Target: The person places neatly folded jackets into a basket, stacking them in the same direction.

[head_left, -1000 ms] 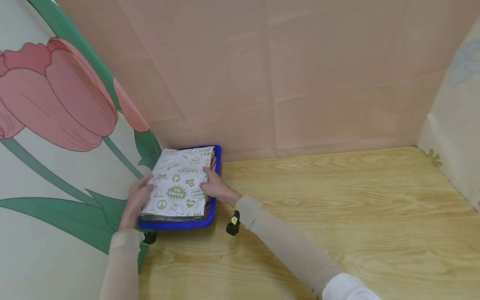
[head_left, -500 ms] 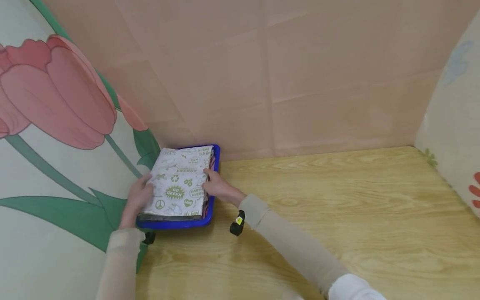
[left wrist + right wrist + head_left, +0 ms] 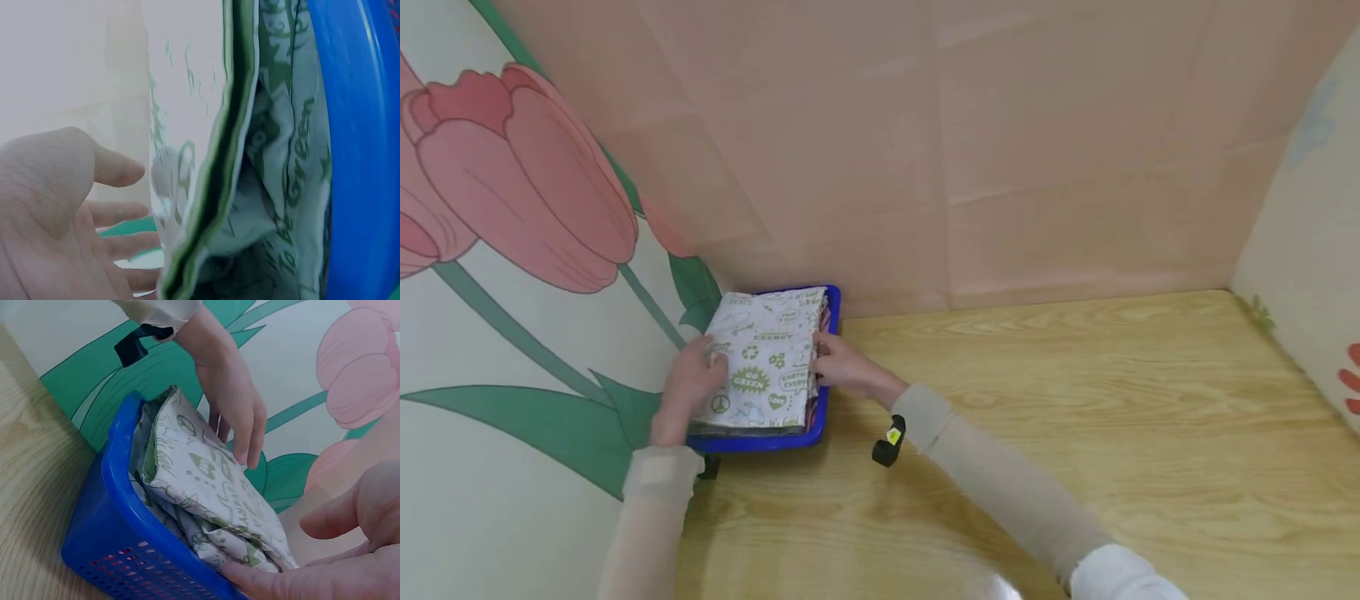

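Note:
A folded white cloth [image 3: 760,333] with green lettering lies on top of other folded fabric in a blue plastic basket [image 3: 756,443]. My left hand [image 3: 695,377] is at the cloth's left edge, thumb towards its top. The left wrist view shows that hand [image 3: 69,206] with relaxed fingers, thumb apart from them, fingertips by the cloth's side. On the opposite side, my right hand [image 3: 850,367] has its fingertips at the cloth's right edge. In the right wrist view, a fingertip of the right hand [image 3: 350,556] touches the cloth near the basket rim, and the thumb stands apart.
The basket stands in the corner of a wooden table [image 3: 1037,417]. A wall with painted tulips [image 3: 557,183] is close on its left, and a pinkish sheet [image 3: 1000,167] hangs behind. A pale wall [image 3: 1315,250] borders the right side.
My left hand has moved right, further over the cloth's left edge. The right hand has shifted slightly right. The cloth still lies in the basket, and the head view has shifted a little.

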Demonstrator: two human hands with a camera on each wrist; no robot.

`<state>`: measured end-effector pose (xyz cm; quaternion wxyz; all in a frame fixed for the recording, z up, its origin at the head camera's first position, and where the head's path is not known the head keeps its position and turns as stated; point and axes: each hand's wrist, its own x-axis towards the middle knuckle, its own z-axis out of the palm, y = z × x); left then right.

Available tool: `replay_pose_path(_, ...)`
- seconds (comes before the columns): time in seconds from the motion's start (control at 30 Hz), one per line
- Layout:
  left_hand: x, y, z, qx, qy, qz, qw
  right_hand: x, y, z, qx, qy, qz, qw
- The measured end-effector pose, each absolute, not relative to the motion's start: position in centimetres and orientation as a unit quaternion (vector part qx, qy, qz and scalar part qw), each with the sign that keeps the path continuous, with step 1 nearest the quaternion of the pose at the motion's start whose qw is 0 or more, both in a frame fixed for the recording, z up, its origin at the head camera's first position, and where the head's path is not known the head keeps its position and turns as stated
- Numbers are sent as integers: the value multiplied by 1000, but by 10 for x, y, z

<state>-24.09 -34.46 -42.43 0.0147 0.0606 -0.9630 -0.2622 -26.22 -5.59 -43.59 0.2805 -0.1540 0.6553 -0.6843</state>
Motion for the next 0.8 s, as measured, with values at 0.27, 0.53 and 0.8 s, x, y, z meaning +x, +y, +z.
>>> replay_pose_path(0.27,-242,-316,-420,12,-982,-185,42,-264,-38,-437,-138,646,-695,283)
replay_pose_path(0.53,-240,-291,-419,-7,-974,-223,40,-264,-10,-437,-163,660,-674,289)
replay_pose_path(0.8,-238,-263,-420,-28,-973,-224,45,-271,37,-440,-149,698,-652,255)
